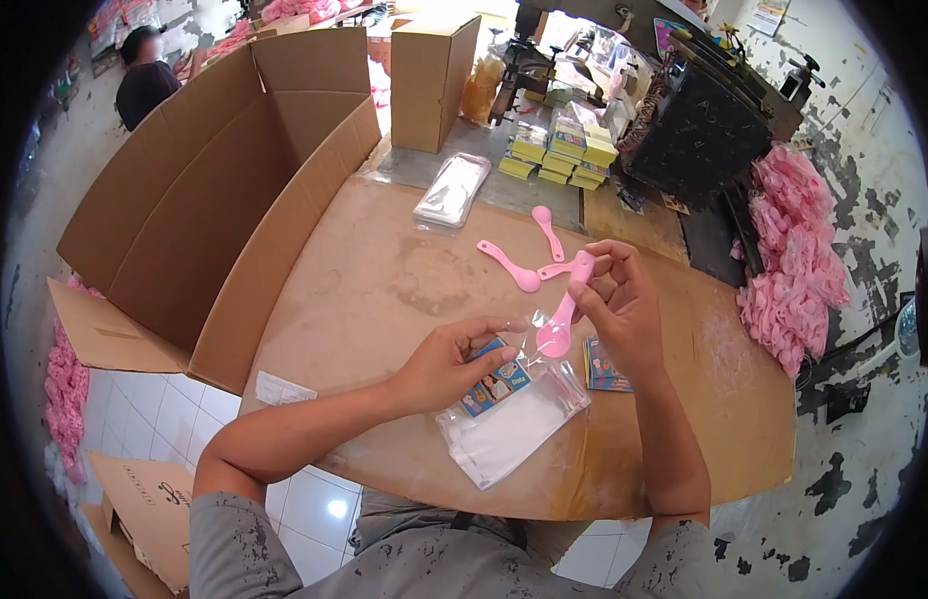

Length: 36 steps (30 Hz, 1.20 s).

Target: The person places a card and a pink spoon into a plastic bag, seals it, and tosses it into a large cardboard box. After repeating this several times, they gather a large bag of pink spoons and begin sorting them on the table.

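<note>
A pink plastic spoon (556, 337) is pinched by its handle between the thumb and fingers of my right hand (622, 309), bowl pointing down toward me. My left hand (449, 361) grips a clear plastic bag with a blue printed card (498, 387) in it, and the spoon's bowl overlaps the bag's mouth in this view. Underneath lies a stack of clear bags (514, 439). Beside my right wrist sits a small pile of blue cards (606, 369), partly hidden. Farther back, more pink spoons (510, 267) lie on the cardboard-covered table (364, 290).
A large open carton (274, 250) stands along the left side. Behind are wrapped clear bags (452, 190), bundled card stacks (559, 150), an upright box (429, 85) and a black machine (698, 125). Pink bagged goods (793, 260) pile up at right. A person (147, 80) is far left.
</note>
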Motion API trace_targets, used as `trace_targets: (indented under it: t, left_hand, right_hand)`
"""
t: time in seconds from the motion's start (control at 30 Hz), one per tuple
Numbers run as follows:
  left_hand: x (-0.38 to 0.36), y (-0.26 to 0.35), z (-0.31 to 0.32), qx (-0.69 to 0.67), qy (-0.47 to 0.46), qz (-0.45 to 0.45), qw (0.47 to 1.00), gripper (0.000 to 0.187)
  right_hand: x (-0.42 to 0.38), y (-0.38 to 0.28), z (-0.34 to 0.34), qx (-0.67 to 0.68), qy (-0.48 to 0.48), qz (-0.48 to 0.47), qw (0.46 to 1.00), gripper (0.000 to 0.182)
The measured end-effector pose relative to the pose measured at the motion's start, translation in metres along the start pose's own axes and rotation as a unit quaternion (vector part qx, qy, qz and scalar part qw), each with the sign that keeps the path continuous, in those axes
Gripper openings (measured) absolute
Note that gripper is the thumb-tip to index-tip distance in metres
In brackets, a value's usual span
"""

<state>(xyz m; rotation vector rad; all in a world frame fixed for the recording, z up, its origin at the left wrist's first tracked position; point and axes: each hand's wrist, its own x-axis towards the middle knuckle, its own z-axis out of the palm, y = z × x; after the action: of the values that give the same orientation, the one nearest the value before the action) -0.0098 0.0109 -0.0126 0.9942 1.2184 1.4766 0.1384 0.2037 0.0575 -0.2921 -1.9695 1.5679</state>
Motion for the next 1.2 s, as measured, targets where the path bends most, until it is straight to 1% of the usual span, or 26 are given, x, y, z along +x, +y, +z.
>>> trace_targets:
  t: [0.1, 0.2, 0.3, 0.4, 0.5, 0.53, 0.6, 0.7, 0.73, 0.77, 0.83, 0.87, 0.93, 0.97, 1.03, 1.1, 1.17, 1.2]
  left_hand:
    - [0.001, -0.005, 0.002, 0.003, 0.001, 0.013, 1.0, 0.042]
    - [0.0, -0.004, 0.002, -0.007, -0.006, 0.011, 1.0, 0.042]
    - [0.002, -0.01, 0.001, -0.027, -0.008, 0.007, 1.0, 0.041]
    - [0.001, -0.012, -0.001, -0.014, -0.021, -0.004, 1.0, 0.036]
    - [0.0, -0.005, -0.003, 0.016, -0.024, -0.027, 0.999, 0.033]
    - [0.0, -0.004, -0.003, 0.026, -0.021, -0.036, 0.999, 0.033]
    - [0.003, -0.009, -0.004, -0.001, -0.025, -0.02, 1.0, 0.033]
    - [0.004, -0.008, -0.005, -0.043, -0.025, 0.002, 0.999, 0.034]
    - [0.004, -0.004, -0.005, -0.059, -0.026, 0.007, 0.998, 0.034]
    - [0.0, 0.003, -0.011, -0.061, -0.04, -0.057, 0.996, 0.033]
    - [0.002, 0.003, -0.01, -0.038, -0.036, -0.042, 0.998, 0.033]
    - [0.002, 0.003, -0.009, -0.027, -0.035, -0.034, 0.998, 0.033]
    - [0.002, 0.002, -0.009, -0.054, -0.058, -0.033, 0.996, 0.035]
    - [0.003, 0.002, -0.009, -0.068, -0.069, -0.031, 0.995, 0.035]
    - [0.003, -0.001, -0.011, -0.085, -0.098, -0.031, 0.991, 0.039]
    - [0.002, 0.0, -0.012, -0.103, -0.113, -0.025, 0.988, 0.042]
    - [0.0, 0.004, -0.013, -0.121, -0.11, -0.01, 0.987, 0.043]
    - [0.0, 0.003, -0.011, -0.045, -0.073, 0.057, 0.995, 0.045]
  right_hand:
    - [0.0, 0.002, 0.005, 0.068, 0.04, -0.025, 0.997, 0.041]
    - [0.0, 0.003, 0.005, 0.063, 0.044, -0.038, 0.996, 0.041]
    - [-0.003, 0.005, 0.005, 0.05, -0.017, 0.009, 0.999, 0.041]
    - [-0.004, 0.008, 0.01, 0.014, -0.031, 0.013, 0.999, 0.042]
    - [-0.008, 0.011, 0.019, 0.067, -0.01, 0.02, 0.997, 0.043]
    - [-0.011, 0.012, 0.022, 0.068, -0.003, 0.011, 0.998, 0.039]
    - [-0.018, 0.017, 0.026, 0.071, 0.014, -0.007, 0.997, 0.031]
    - [-0.025, 0.033, 0.012, -0.024, -0.059, -0.028, 0.998, 0.021]
    - [-0.026, 0.033, 0.004, -0.025, -0.103, -0.026, 0.994, 0.021]
    - [-0.025, 0.03, -0.002, -0.026, -0.146, -0.024, 0.989, 0.02]
    - [-0.02, 0.027, -0.01, 0.033, -0.168, 0.009, 0.985, 0.02]
    - [-0.015, 0.026, -0.012, 0.092, -0.146, 0.041, 0.984, 0.02]
    - [-0.012, 0.016, -0.006, 0.119, -0.118, 0.03, 0.985, 0.018]
    - [-0.013, 0.009, 0.002, 0.086, -0.112, -0.013, 0.99, 0.015]
    - [-0.011, -0.007, 0.006, -0.008, -0.153, -0.088, 0.984, 0.012]
    - [-0.004, -0.02, 0.0, -0.132, -0.244, -0.145, 0.95, 0.01]
    - [0.0, -0.04, 0.003, -0.153, -0.227, -0.19, 0.943, 0.012]
    - [0.0, -0.051, 0.005, -0.164, -0.22, -0.211, 0.938, 0.013]
